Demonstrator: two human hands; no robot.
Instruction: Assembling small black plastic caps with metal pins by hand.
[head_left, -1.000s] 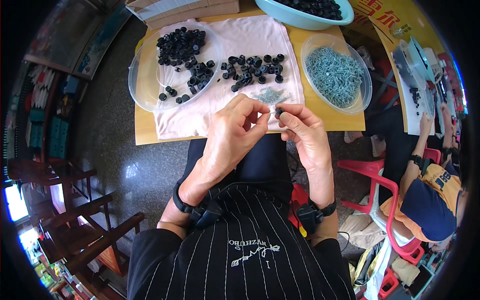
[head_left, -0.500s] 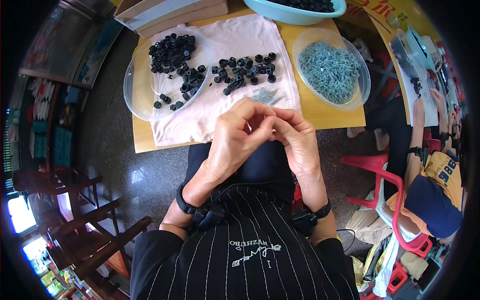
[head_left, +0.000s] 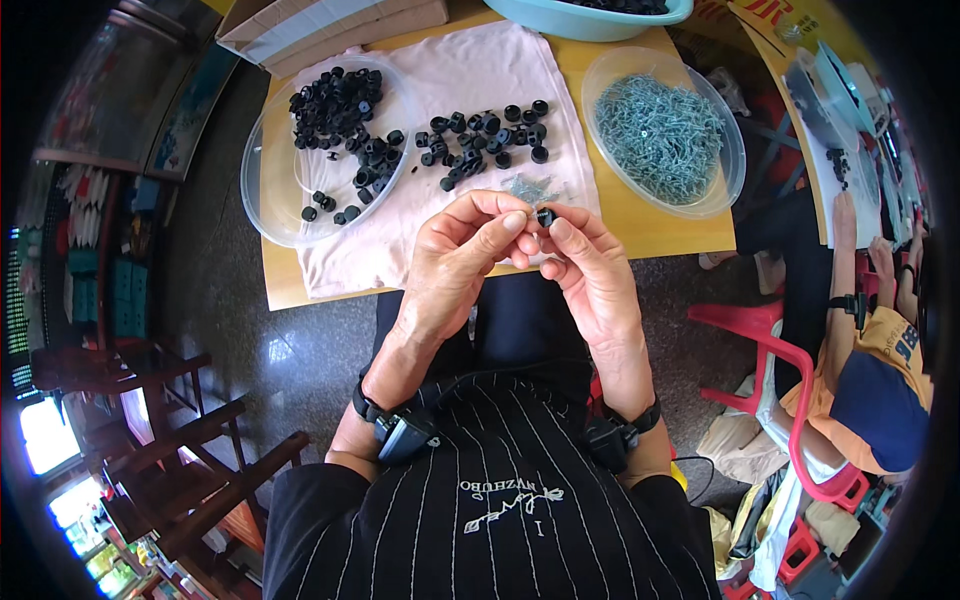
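Note:
A small round black plastic part (head_left: 545, 217) is pinched between the thumb and fingers of my right hand (head_left: 597, 265), just off the table's front edge. Against its left side, my left hand (head_left: 455, 242) has thumb and forefinger pressed together; whatever they grip is too small to make out. Just beyond my fingertips, a little heap of silvery screws (head_left: 533, 190) lies on the pale pink cloth (head_left: 470, 75). Behind it on the cloth are several loose black plastic parts (head_left: 485, 140).
On the left stands a clear round tub (head_left: 262, 215) with many black parts; on the right, another clear tub (head_left: 735, 165) full of screws. A cardboard box (head_left: 330, 30) and a light blue basin (head_left: 580, 25) are at the back. A co-worker (head_left: 870, 370) sits right, by a red chair (head_left: 790, 350).
My fingers have parted slightly and my hands have turned, so the black part shows between them. The things on the table look unchanged.

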